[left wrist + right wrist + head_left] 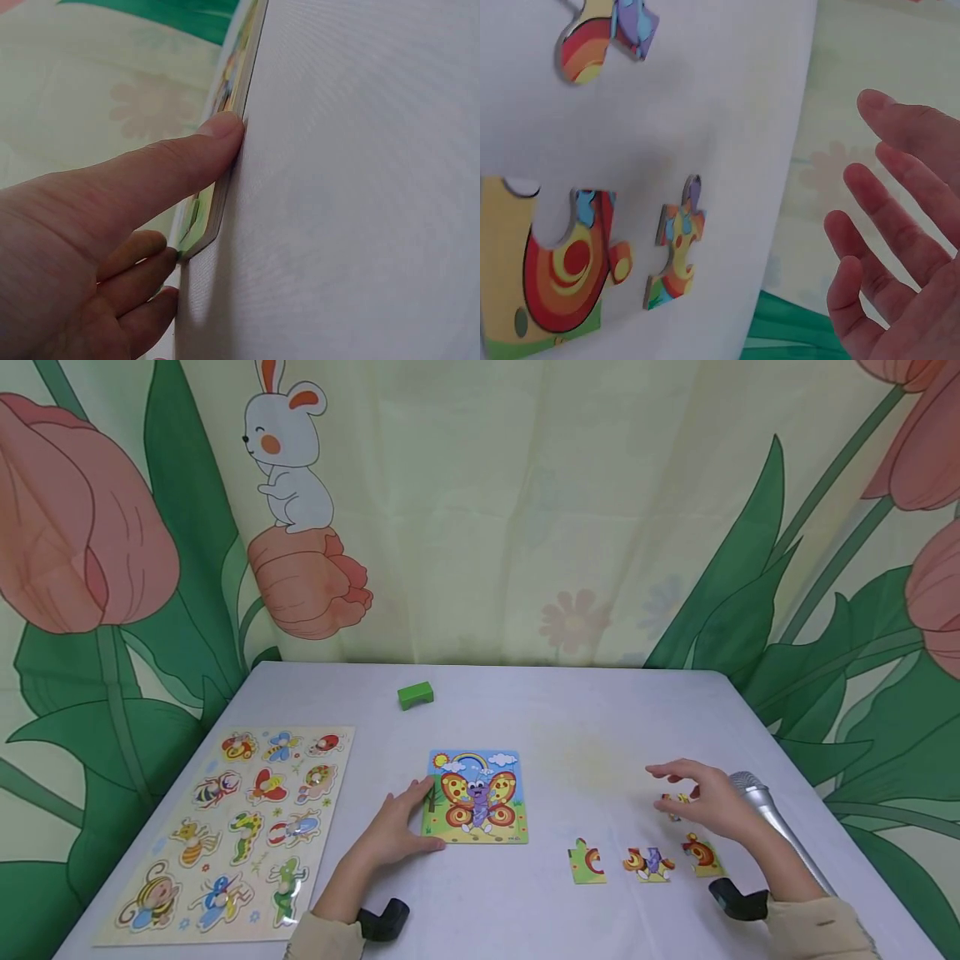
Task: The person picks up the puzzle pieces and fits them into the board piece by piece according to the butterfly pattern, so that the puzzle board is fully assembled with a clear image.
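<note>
A butterfly puzzle board point(478, 827) lies flat on the table. My left hand point(386, 835) holds its near left corner, thumb along the near edge and fingers at the left side. In the left wrist view the thumb point(180, 161) presses the board's edge point(219, 214). My right hand point(716, 802) is raised over the right side with fingers spread and nothing held. Partly hidden beneath it is a small puzzle piece point(675, 797). Closer to me lie a green-cornered piece point(585, 864), a purple-and-orange piece point(650, 866) and a red-and-yellow piece point(703, 855).
A large insect sticker-like board point(255, 893) covers the table's left side. At the back sits a green block point(416, 695). A microphone point(768, 814) lies by the right forearm. The white table point(487, 910) ends at a printed curtain point(465, 527).
</note>
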A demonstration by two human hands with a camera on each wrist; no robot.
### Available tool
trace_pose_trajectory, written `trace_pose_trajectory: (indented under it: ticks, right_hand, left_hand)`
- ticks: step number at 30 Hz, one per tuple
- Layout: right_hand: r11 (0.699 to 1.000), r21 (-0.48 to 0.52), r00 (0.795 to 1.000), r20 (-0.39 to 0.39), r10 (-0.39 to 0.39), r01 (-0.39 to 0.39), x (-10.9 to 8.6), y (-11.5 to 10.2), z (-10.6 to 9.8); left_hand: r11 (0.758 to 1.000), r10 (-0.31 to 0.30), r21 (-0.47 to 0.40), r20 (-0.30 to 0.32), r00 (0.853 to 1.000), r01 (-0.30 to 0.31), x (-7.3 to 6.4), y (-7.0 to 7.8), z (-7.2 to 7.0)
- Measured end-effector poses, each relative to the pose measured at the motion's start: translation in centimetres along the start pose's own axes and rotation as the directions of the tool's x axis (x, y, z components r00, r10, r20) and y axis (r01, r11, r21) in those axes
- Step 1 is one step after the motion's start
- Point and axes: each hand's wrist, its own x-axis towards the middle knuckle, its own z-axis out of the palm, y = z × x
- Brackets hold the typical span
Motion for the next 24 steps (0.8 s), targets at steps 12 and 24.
trace_pose_trajectory:
  ticks: [12, 24]
  right_hand:
    - [0.991, -0.032, 0.989, 0.064, 0.131, -0.129, -1.1, 2.9, -0.1]
    - [0.971, -0.109, 0.968, 0.112, 0.224, -0.212, -0.9, 5.7, 0.5]
  left_hand:
    - [1.0, -0.016, 0.001, 0.006, 1.0, 0.016, 0.0, 0.3, -0.1]
    - [1.0, -0.015, 0.004, 0.004, 1.0, 0.015, -0.1, 0.2, -0.1]
